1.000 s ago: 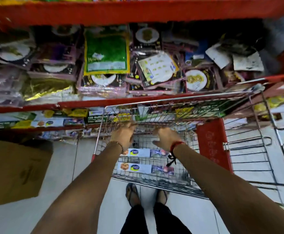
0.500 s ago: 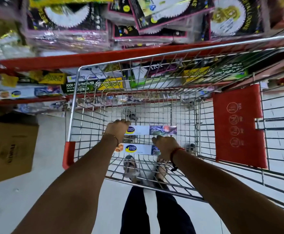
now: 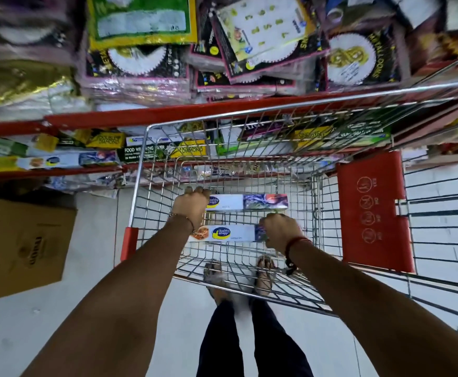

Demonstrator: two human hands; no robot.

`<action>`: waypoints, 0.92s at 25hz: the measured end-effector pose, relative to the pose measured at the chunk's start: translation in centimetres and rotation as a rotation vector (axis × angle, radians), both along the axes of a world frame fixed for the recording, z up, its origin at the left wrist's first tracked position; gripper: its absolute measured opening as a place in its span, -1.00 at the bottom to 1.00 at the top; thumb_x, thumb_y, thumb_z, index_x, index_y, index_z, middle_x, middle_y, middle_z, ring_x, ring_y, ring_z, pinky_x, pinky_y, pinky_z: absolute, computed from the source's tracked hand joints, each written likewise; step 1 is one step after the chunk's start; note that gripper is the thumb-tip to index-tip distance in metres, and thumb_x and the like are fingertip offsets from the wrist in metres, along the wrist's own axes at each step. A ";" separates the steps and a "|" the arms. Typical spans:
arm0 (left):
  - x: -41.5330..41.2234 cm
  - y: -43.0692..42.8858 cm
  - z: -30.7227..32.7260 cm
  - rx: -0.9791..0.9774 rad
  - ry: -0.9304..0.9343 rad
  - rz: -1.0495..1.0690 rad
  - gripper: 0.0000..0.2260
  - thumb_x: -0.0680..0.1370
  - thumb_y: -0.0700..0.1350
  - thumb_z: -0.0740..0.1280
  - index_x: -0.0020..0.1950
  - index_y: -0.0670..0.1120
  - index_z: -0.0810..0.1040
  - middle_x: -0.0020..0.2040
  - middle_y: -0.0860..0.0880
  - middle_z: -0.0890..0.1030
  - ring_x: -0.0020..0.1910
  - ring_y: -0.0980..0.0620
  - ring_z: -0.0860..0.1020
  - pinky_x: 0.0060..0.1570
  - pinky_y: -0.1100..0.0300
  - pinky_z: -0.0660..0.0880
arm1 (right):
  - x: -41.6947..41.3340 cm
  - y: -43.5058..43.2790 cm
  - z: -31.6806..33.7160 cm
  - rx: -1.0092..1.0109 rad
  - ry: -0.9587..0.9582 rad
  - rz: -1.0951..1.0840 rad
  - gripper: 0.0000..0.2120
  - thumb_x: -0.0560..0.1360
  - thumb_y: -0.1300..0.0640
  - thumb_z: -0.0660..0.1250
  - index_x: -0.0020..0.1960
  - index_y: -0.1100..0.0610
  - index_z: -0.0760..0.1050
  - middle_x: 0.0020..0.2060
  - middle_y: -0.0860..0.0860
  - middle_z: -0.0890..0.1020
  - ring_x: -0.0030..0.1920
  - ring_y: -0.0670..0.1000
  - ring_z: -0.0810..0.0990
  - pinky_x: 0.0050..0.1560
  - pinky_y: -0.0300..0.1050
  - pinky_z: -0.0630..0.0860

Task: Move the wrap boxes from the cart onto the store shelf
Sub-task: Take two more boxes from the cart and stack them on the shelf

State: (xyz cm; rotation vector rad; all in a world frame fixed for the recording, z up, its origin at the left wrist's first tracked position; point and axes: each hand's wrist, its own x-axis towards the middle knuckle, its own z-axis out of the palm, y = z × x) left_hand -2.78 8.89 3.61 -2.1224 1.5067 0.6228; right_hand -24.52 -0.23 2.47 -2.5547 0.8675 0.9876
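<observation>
Two long white wrap boxes lie side by side on the floor of the wire cart (image 3: 141,170). My left hand (image 3: 191,206) is curled over the left end of the far wrap box (image 3: 247,202). My right hand (image 3: 279,231) is closed over the right end of the near wrap box (image 3: 230,233). Both boxes still rest on the cart's wire bottom. The red store shelf (image 3: 151,115) runs behind the cart, and a matching wrap box (image 3: 59,162) lies on its lower level at the left.
A brown cardboard carton (image 3: 24,248) stands on the floor left of the cart. The cart's red child-seat flap (image 3: 372,210) is at the right. Packs of paper plates (image 3: 138,63) crowd the upper shelf. My feet show through the cart's wire bottom.
Both hands have dropped from the cart's rim down to the two boxes and closed on their ends. My head has tilted lower, so the cart fills more of the view.
</observation>
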 end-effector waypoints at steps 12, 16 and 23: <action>3.0 -4.3 25.6 -0.280 -0.192 -0.001 -0.60 0.56 -0.28 0.32 0.40 -0.13 0.44 0.22 -0.16 0.61 0.21 -0.17 0.58 -0.01 0.03 0.56 | 4.5 -5.1 26.1 -0.209 -0.283 -0.013 -0.55 0.36 0.11 0.53 0.23 0.07 0.59 0.18 0.11 0.63 0.17 0.16 0.62 0.13 0.05 0.60; 4.7 -4.7 31.9 -0.386 -0.246 0.034 -0.60 0.54 -0.19 0.37 0.38 -0.05 0.48 0.25 -0.10 0.60 0.23 -0.15 0.58 0.07 -0.01 0.60 | 5.4 -6.8 33.7 -0.248 -0.356 -0.019 -0.46 0.29 0.04 0.60 0.24 0.02 0.59 0.18 0.08 0.61 0.14 0.15 0.63 0.09 0.08 0.62; 8.1 -6.0 42.4 -0.565 -0.287 0.048 -0.55 0.56 -0.16 0.36 0.44 0.04 0.42 0.31 -0.08 0.55 0.32 -0.15 0.49 0.02 -0.04 0.57 | 6.8 -9.7 42.8 -0.335 -0.480 -0.016 -0.48 0.21 0.06 0.60 0.16 -0.03 0.63 0.13 0.03 0.66 0.12 0.08 0.64 0.02 -0.02 0.62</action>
